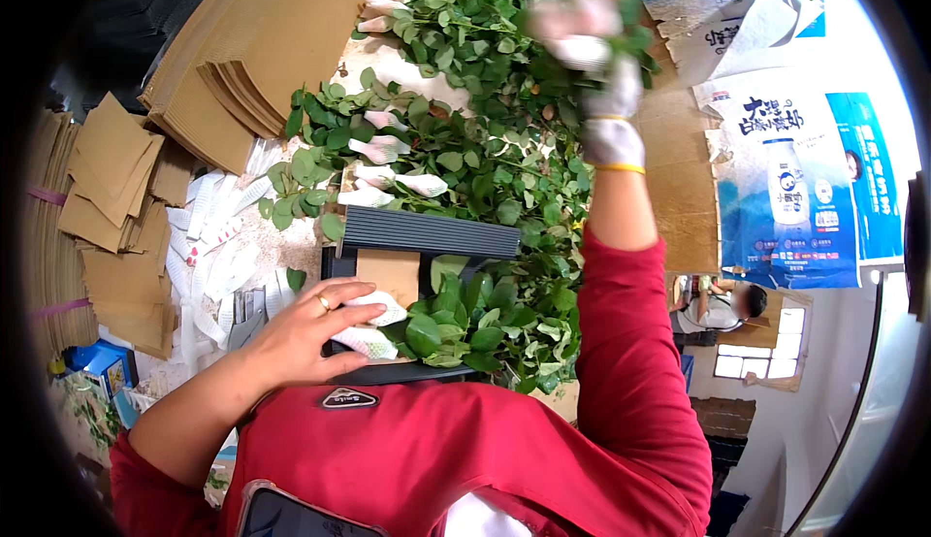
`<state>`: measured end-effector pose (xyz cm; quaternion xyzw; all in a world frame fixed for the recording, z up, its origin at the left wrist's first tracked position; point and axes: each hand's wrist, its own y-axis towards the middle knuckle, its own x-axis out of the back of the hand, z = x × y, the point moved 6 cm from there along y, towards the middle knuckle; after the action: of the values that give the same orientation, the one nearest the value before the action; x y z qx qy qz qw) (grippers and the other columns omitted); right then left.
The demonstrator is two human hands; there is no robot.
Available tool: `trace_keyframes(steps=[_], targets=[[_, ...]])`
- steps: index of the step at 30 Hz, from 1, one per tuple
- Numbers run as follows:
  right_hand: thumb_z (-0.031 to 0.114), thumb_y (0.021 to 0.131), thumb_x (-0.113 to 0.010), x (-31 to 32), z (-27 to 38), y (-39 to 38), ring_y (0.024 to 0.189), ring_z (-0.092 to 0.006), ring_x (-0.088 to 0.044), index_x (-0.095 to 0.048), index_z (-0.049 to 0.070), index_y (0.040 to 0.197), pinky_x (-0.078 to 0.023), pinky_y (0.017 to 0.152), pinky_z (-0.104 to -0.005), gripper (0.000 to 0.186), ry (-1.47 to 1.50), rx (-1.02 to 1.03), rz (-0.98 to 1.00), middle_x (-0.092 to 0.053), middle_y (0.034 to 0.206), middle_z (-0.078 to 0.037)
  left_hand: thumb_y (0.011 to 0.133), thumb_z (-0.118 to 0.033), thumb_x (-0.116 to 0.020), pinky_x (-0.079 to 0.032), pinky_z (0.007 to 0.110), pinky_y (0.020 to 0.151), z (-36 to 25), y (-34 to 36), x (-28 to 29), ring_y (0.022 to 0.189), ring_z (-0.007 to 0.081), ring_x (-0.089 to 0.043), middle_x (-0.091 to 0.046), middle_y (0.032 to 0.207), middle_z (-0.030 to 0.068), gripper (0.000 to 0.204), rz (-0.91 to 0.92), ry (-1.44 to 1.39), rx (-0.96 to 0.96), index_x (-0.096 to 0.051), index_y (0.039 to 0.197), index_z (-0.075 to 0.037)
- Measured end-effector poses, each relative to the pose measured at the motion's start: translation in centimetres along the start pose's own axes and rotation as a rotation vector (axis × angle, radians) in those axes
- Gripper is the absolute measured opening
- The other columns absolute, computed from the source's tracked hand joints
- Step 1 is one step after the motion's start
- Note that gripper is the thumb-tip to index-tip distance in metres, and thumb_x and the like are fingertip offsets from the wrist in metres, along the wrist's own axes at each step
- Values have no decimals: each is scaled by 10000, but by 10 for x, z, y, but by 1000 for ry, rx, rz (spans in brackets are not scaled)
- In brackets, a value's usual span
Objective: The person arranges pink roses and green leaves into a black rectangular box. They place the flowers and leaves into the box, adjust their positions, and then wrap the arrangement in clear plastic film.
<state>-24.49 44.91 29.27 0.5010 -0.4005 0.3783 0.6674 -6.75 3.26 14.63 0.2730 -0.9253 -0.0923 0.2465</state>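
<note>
Left hand on sleeved blooms at the black frame; right glove blurred above the foliage

My left hand (308,336), bare and wearing a gold-coloured ring, is left of centre in the lower half of the frame. Its fingers reach over two white net-sleeved flower heads (367,345), one above the other. The fingertips touch the upper head; the lower lies between index finger and thumb. How firmly they are pinched I cannot tell.

The leaves (451,324) beside these heads extend right, toward the centre of the frame. A cardboard panel (388,273) shows just above the heads, inside a black frame with a ribbed bar (432,231).

My right hand (615,100), in a white glove with a yellow-edged cuff, is at the upper right of centre. Blur covers it. A pale pink-and-white shape (574,25) and some green leaves appear at its far end; whether the fingers are spread or closed on them I cannot tell.

Leafy stems (485,81) fill the upper centre, with further net-sleeved heads (380,149) along their left side. Cardboard sheets (267,28) occupy the upper left, and loose white netting (206,246) lies below them. Blue-and-white printed packaging (787,188) stands at the upper right; another person (708,309) is visible below it, near the right edge.
</note>
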Motion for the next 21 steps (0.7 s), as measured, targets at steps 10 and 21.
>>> trace_keyframes(steps=[10, 21], targets=[[95, 901, -495, -162, 90, -26, 1002, -365, -647, -552, 134, 1215, -530, 826, -447, 321, -273, 328, 352, -653, 1112, -169, 754, -188, -847, -355, 400, 1114, -106, 1, 93, 1383, 332, -397, -365, 1519, 205, 1040, 779, -1018, -22, -186, 1537, -9], [54, 931, -463, -147, 63, -24, 1026, -378, -632, -501, 165, 1308, -518, 842, -456, 395, -236, 235, 409, -632, 1171, -210, 1004, -282, -543, -472, 386, 1008, -95, 21, 92, 1273, 378, -518, -443, 1404, 314, 525, 686, -987, -271, -519, 1275, 168]])
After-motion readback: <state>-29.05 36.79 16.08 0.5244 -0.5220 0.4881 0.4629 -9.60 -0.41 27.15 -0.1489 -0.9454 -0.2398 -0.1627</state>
